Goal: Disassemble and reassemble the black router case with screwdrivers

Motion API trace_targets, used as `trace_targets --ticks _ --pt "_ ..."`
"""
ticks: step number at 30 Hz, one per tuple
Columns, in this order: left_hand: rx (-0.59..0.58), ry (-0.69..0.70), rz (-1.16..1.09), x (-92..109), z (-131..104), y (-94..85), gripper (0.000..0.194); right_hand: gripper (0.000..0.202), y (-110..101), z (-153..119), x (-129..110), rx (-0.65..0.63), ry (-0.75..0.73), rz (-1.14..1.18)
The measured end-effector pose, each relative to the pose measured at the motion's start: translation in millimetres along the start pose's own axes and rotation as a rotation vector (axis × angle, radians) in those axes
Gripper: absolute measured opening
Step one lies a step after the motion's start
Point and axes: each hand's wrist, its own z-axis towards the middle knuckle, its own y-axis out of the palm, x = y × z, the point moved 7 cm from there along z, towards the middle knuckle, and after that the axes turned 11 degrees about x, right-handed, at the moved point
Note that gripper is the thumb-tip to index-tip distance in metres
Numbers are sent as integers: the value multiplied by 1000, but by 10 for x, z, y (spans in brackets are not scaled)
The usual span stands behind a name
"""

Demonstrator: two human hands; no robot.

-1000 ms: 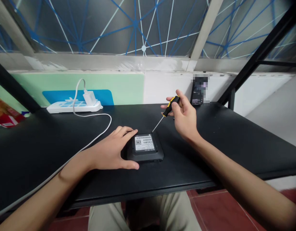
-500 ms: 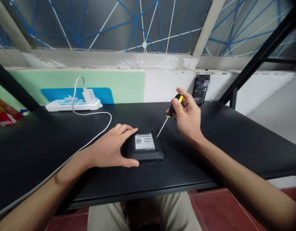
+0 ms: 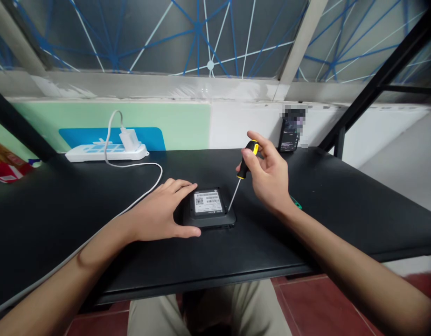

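A flat black device [image 3: 208, 219] with a white printed label [image 3: 207, 202] lies on the black table. My left hand [image 3: 163, 210] grips its left side, fingertips at the far edge and thumb near the front edge. In my right hand [image 3: 267, 170] is a black and yellow screwdriver [image 3: 246, 161], held by the handle between thumb and fingers. The screwdriver slants down to the left, its tip at the right front corner of the device's raised part. Whether the tip sits in a screw is too small to tell.
A white power strip [image 3: 79, 153] with a plugged-in charger [image 3: 129, 139] stands at the back left; its white cable [image 3: 145, 190] runs beside my left arm. A phone [image 3: 288, 135] leans on the wall. A red packet [image 3: 9, 163] lies far left, a green object [image 3: 296, 202] by my right wrist.
My right hand and the screwdriver have moved left and down, the tip from the device's right side to its front right corner. The device has shifted slightly left and back. The green object now shows.
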Motion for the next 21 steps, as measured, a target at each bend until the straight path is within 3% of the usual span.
trace_targets --ticks 9,16,21 --pt "-9 1 -8 -10 4 10 98 41 26 -28 -6 -34 2 -48" --pt "-30 -15 -42 4 -3 5 96 39 40 -31 23 -66 164 109" --pt "-7 -5 -68 -8 2 2 96 31 19 4 14 -61 90 14"
